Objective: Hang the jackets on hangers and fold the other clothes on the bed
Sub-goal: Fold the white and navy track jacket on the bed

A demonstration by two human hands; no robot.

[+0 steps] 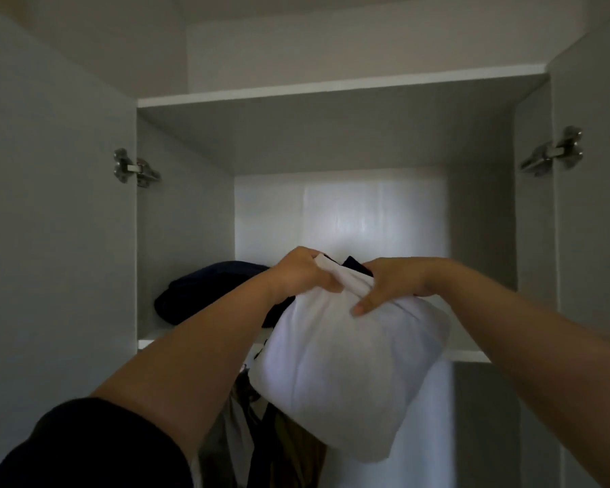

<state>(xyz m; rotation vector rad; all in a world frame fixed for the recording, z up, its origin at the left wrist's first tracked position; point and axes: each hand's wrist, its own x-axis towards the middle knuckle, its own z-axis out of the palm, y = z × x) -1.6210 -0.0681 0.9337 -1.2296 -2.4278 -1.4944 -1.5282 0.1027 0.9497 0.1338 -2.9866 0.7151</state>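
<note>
I look up into an open wardrobe. A folded white garment (346, 375) is held at the edge of the upper shelf (469, 356), part of it hanging below the shelf front. My left hand (302, 272) grips its top edge. My right hand (390, 281) holds the same edge from the right, thumb pressed on the cloth. A dark navy garment (205, 290) lies bunched on the shelf to the left, and more dark cloth (354, 265) shows behind the white one. Clothes (261, 427) hang below the shelf, mostly hidden by my arms.
Both wardrobe doors stand open, with metal hinges on the left (136, 169) and right (553, 155). The wardrobe's top panel (331, 88) spans above the compartment. The shelf's right part behind my right arm holds nothing that I can see.
</note>
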